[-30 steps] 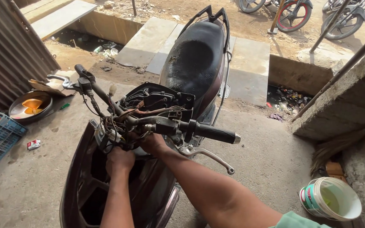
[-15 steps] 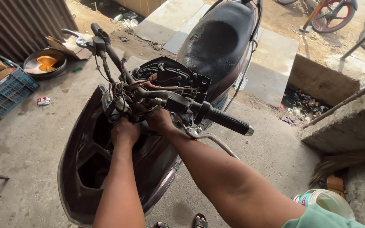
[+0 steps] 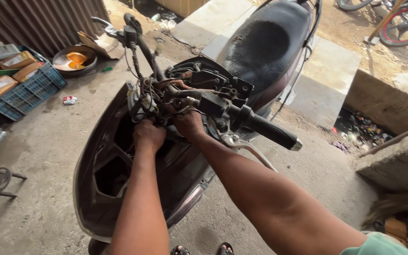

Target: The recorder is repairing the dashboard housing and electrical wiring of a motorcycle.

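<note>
Reaching into the stripped handlebar head of the maroon scooter (image 3: 119, 189), we have our left hand (image 3: 148, 134) curled into a fist around the tangle of wires (image 3: 145, 101) at the frame's centre. Our right hand (image 3: 189, 123) sits just beside it, fingers curled against the bar below the switch housing (image 3: 213, 105); whether they pinch anything we cannot tell. The black grip (image 3: 271, 131) juts toward four o'clock, and a blue crate (image 3: 29, 89) of bottles stands at ten o'clock.

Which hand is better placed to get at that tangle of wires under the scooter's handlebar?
Probably the left. The left hand is closed right below the wire bundle beside the headlight opening, while the right hand sits further along, under the handlebar near the brake lever.
</note>
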